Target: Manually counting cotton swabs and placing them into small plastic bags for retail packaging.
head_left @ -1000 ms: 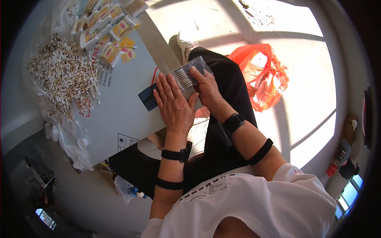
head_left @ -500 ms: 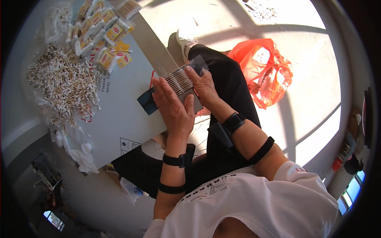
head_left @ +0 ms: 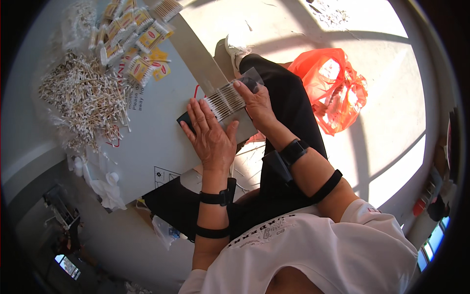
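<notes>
A row of cotton swabs (head_left: 226,103) in clear plastic film lies at the table's near right corner. My right hand (head_left: 258,104) grips its right end, thumb on top and the other fingers partly hidden. A loose flap of the clear film (head_left: 252,77) sticks out past that thumb. My left hand (head_left: 211,139) lies flat, palm down, with fingers stretched and thumb apart. Its fingertips cover the left ends of the swabs and rest by a dark flat strip (head_left: 183,118), most of which they hide.
A big heap of loose swabs (head_left: 83,103) covers the left of the grey table (head_left: 152,142). Behind it are several filled swab packs (head_left: 142,36) and yellow cards (head_left: 159,68). An orange plastic bag (head_left: 325,88) stands on the floor at right, beyond my black-trousered leg (head_left: 289,93).
My left hand has turned from a tilted, edge-on pose to lying flat, its fingers now spread over the pack's left end. My right hand keeps its grip. The whole view has shifted slightly.
</notes>
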The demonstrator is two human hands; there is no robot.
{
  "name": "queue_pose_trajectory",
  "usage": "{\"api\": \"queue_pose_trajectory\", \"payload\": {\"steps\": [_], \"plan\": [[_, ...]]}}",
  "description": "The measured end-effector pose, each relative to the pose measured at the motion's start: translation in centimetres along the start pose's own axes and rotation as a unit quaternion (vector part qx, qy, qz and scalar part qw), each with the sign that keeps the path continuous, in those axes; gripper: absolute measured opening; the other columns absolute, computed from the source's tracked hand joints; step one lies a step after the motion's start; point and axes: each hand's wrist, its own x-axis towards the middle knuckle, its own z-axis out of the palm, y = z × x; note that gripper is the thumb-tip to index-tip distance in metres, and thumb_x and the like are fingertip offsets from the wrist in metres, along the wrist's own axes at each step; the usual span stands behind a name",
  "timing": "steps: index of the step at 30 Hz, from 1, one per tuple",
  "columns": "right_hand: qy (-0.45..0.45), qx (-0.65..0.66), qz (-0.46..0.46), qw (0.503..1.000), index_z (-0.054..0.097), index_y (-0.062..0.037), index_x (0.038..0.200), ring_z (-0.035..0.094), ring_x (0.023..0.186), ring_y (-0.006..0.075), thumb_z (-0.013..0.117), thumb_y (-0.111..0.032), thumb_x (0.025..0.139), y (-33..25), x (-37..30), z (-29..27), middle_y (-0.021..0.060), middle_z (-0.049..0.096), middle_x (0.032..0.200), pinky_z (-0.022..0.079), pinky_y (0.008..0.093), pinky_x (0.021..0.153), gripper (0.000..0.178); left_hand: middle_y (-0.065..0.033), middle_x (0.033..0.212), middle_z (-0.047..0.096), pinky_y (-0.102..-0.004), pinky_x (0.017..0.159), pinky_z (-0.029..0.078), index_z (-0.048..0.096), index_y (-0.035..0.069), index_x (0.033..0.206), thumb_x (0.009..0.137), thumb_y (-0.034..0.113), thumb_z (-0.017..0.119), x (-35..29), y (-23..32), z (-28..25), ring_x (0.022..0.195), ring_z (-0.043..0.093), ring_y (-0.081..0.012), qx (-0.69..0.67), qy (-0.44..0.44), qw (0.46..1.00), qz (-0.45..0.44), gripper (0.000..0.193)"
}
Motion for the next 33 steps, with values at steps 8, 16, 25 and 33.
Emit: {"api": "queue_pose_trajectory", "payload": {"steps": [8, 16, 25, 33], "plan": [[0.012, -0.073, -0.026, 0.997, 0.067, -0.0047, 0.082, 0.051, 0.064, 0.0035, 0.067, -0.025, 0.093, 0.0, 0.2, -0.2, -0.0049, 0.062, 0.072, 0.042, 0.023, 0.058, 0.023, -0.0213, 0.158, 0.014, -0.0576, 0.115, 0.007, 0.016, -0.002, 0.151, 0.093, 0.057, 0.046, 0.3, -0.6, -0.3, 0.147, 0.013, -0.0352, -0.002, 0.023, 0.999, 0.025, 0.087], [0.001, -0.021, 0.015, 1.0, 0.066, -0.0053, 0.085, 0.052, 0.064, 0.0032, 0.063, -0.03, 0.096, -0.1, -0.2, -0.6, -0.005, 0.061, 0.073, 0.042, 0.0209, 0.059, 0.027, -0.018, 0.124, 0.055, -0.047, 0.098, 0.039, 0.052, 0.001, 0.125, 0.087, 0.008, 0.064, 7.2, -7.5, -3.1, 0.117, 0.05, -0.0364, -0.127, 0.282, 0.951, 0.027, 0.041], [0.014, 0.003, 0.03, 0.999, 0.066, -0.0053, 0.085, 0.053, 0.064, 0.0025, 0.064, -0.029, 0.095, -0.2, -0.4, -0.5, -0.0045, 0.062, 0.073, 0.042, 0.0204, 0.058, 0.026, -0.008, 0.099, 0.062, -0.0438, 0.088, 0.046, 0.064, 0.006, 0.088, 0.071, 0.008, 0.074, 18.7, -12.2, -8.3, 0.098, 0.058, -0.0327, -0.031, 0.198, 0.979, 0.021, 0.019], [0.011, 0.006, 0.039, 0.999, 0.067, -0.0041, 0.083, 0.054, 0.065, 0.003, 0.064, -0.027, 0.095, -0.2, -0.3, -0.5, -0.0039, 0.063, 0.075, 0.042, 0.0204, 0.059, 0.026, -0.015, 0.126, 0.054, -0.0424, 0.098, 0.042, 0.062, 0.006, 0.117, 0.068, 0.027, 0.082, 18.2, -14.5, -7.9, 0.121, 0.048, -0.0344, -0.059, 0.142, 0.985, -0.084, 0.057]]}}
